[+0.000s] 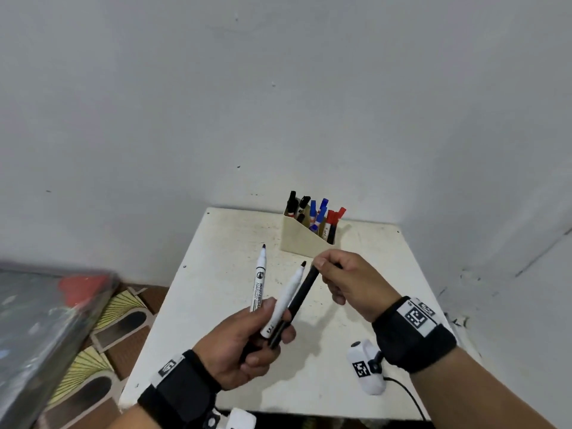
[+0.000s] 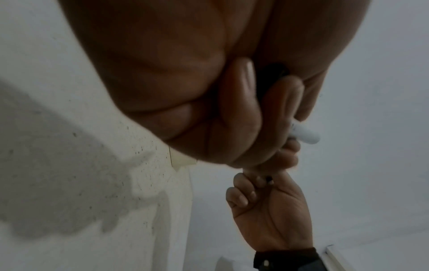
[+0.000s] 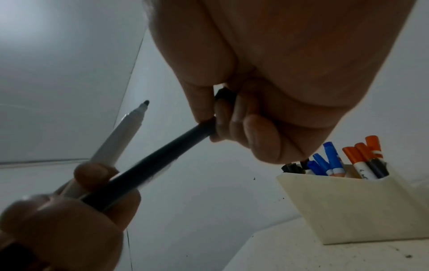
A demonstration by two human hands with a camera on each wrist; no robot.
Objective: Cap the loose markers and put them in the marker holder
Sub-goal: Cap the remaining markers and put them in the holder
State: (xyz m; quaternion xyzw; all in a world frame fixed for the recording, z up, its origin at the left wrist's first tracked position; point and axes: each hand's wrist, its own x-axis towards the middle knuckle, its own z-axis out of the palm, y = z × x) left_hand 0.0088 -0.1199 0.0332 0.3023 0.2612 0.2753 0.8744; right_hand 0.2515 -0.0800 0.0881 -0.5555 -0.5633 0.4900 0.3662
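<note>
The left hand is gripping three markers in a fan above the white table: two uncapped white-barrelled markers and a slim black-barrelled marker. The right hand is pinching the black marker's far end, fingers curled around it. The cream plastic marker holder, filled with capped black, blue and red markers, is standing near the table's far edge.

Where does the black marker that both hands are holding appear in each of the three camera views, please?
Head: the black marker slants across the lower centre, from the left hand up to the right hand.
Left wrist: only a dark bit shows at the right hand's fingers, lower centre.
Right wrist: it runs diagonally from lower left to centre.
Shared landmark: the cream marker holder; only its corner shows in the left wrist view.
</note>
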